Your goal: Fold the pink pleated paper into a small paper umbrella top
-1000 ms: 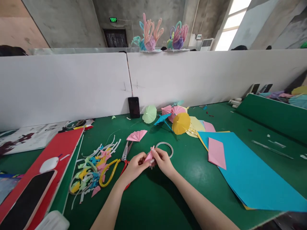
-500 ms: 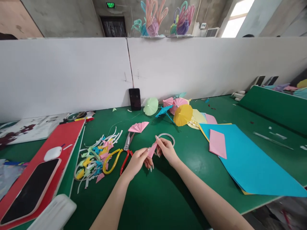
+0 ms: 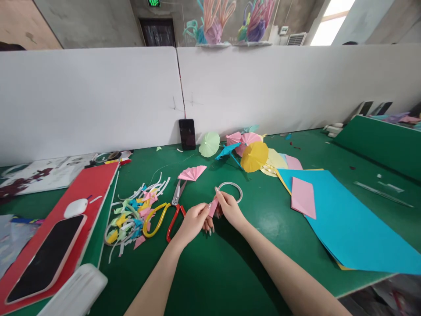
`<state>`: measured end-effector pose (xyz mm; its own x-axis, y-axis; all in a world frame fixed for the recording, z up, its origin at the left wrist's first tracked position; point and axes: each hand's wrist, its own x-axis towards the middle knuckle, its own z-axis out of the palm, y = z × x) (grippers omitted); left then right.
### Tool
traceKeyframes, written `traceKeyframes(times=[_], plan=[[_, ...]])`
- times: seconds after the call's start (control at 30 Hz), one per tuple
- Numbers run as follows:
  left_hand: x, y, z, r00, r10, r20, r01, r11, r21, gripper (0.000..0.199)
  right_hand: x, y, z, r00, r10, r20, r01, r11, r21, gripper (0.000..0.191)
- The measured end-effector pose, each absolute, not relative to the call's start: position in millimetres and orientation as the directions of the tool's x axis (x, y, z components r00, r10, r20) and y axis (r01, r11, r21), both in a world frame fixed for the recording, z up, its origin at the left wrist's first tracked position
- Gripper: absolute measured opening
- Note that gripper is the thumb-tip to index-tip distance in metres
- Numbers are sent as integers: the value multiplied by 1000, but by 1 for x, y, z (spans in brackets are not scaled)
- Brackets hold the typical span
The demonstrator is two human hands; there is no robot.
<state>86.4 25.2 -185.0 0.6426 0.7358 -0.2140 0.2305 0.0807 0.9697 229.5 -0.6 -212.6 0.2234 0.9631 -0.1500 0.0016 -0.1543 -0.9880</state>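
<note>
A small folded piece of pink paper (image 3: 213,207) is pinched between my two hands above the green table. My left hand (image 3: 196,219) grips its near left side, and my right hand (image 3: 229,207) holds the far right end. Just behind the right hand lies a roll of narrow tape (image 3: 239,189). To the left, scissors (image 3: 175,202) with one yellow and one red handle rest on the table, blades pointing away. A pleated pink paper fan (image 3: 192,173) sits at the blade tips. The hands hide part of the held paper.
Colourful paper scraps (image 3: 138,215) heap left of the scissors. Small paper umbrellas (image 3: 255,156) stand near the white partition (image 3: 98,101), beside an upright phone (image 3: 187,134). Blue sheets (image 3: 348,219) with a pink paper piece (image 3: 303,197) lie right. A red board (image 3: 70,193) carries another phone (image 3: 48,259).
The pink paper now shows as a shorter, narrower strip between my fingers. Both hands keep their grip on it. The view has shifted slightly, so the scene sits a little further right.
</note>
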Motion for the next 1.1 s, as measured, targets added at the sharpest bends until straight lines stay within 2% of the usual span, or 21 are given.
traceKeyframes(times=[0.2, 0.47, 1.1], plan=[[85, 24, -183, 645, 736, -207, 238, 64, 969, 34, 228, -3, -213, 244, 963, -111, 30, -122, -992, 24], [86, 24, -185, 633, 742, -219, 253, 69, 965, 33, 226, 0, -208, 264, 964, -22, 55, -38, -998, 47], [89, 21, -185, 599, 763, -243, 293, 73, 953, 36, 226, -10, -201, 271, 962, -37, 35, -49, -998, 44]])
